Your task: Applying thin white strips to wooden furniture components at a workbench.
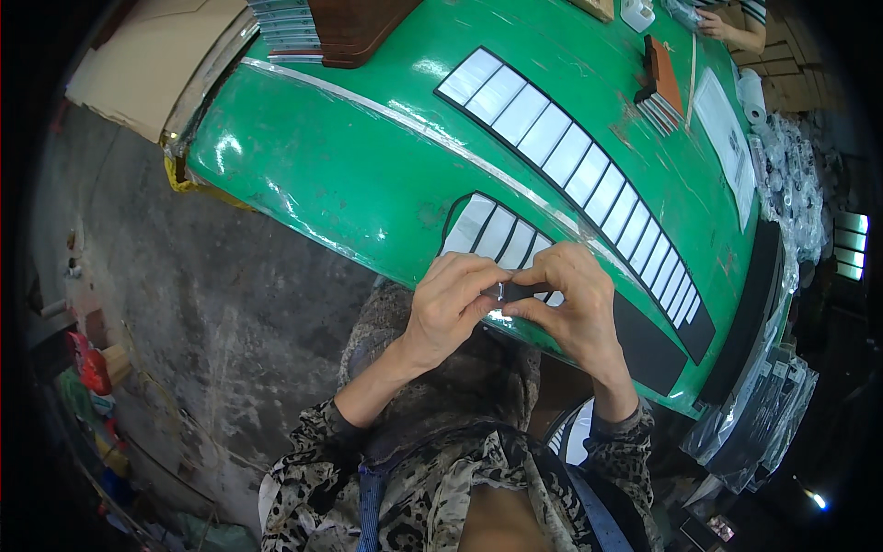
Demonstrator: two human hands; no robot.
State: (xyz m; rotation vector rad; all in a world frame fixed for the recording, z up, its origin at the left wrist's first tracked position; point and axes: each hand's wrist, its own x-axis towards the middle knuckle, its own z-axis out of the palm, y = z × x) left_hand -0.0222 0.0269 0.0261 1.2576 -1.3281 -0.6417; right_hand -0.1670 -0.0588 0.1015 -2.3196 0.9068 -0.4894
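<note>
Both of my hands meet over the near edge of a green table [368,175]. My left hand [451,304] and my right hand [570,299] pinch between them a small dark flat piece [515,292] with a shiny clear end. Just beyond my fingers lies a black strip [483,230] carrying a row of glossy white rectangular pieces. A longer black strip [589,161] with several of the same white rectangles runs diagonally across the table farther away.
A stack of brown boxes [354,32] and striped packs sits at the far left of the table. Another person's hand [713,23] works at the far right, near a brown box [662,78] and a white paper sheet [727,138]. Clear plastic bags [782,184] pile along the right.
</note>
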